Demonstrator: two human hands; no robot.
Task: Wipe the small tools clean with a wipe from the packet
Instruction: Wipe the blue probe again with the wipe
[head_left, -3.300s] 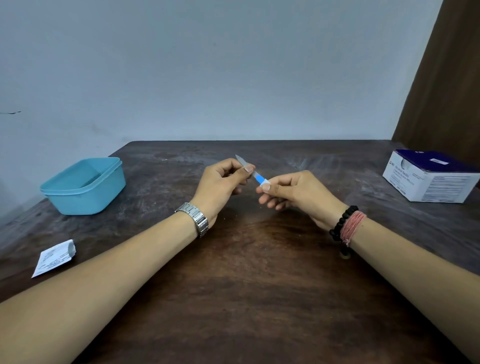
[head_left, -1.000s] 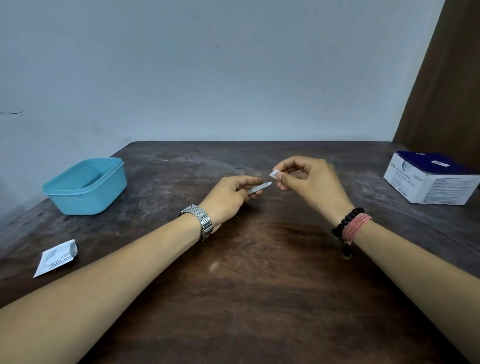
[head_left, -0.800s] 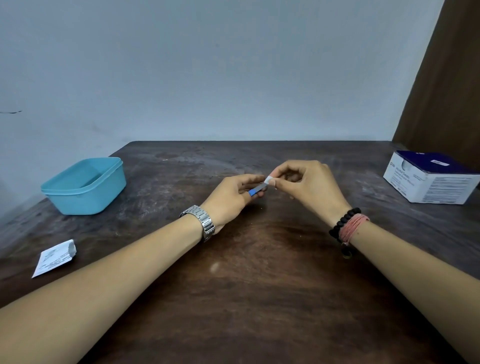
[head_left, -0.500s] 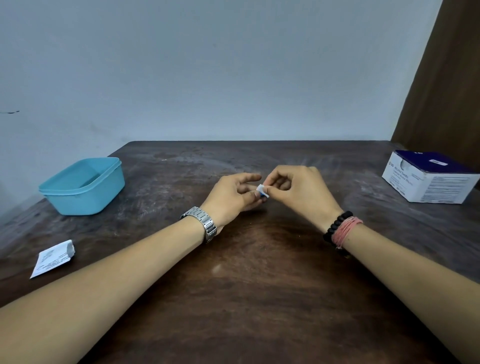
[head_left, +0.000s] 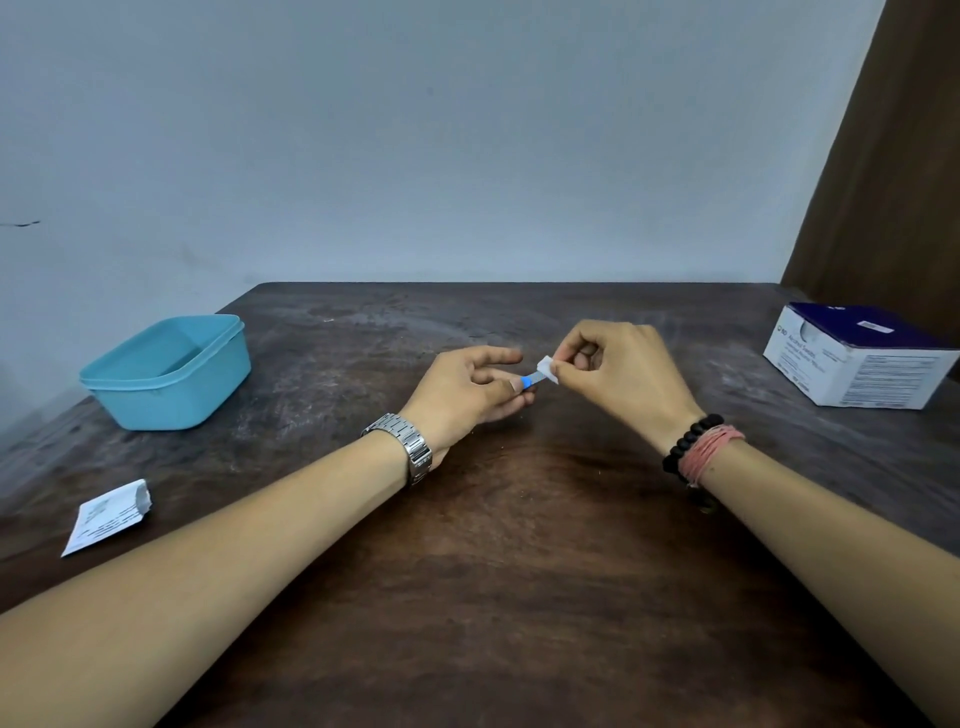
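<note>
My left hand (head_left: 467, 389) pinches a small slim tool (head_left: 529, 381) with a blue band, held just above the middle of the dark wooden table (head_left: 493, 545). Most of the tool is hidden by fingers and wipe. My right hand (head_left: 618, 374) grips a small folded white wipe (head_left: 546, 369) between thumb and forefinger, and the wipe is wrapped around the tool's far end. A torn white wipe packet (head_left: 106, 517) lies flat near the table's left edge.
An open light-blue plastic tub (head_left: 171, 371) stands at the left rear of the table. A white and dark-blue cardboard box (head_left: 857, 356) sits at the right rear. A pale wall rises behind the table, with a brown curtain at the far right.
The wipe in my right hand slid in along the tool until the hands met, then drew back outward toward the tip, uncovering the blue band. My left hand stayed about where it was.
</note>
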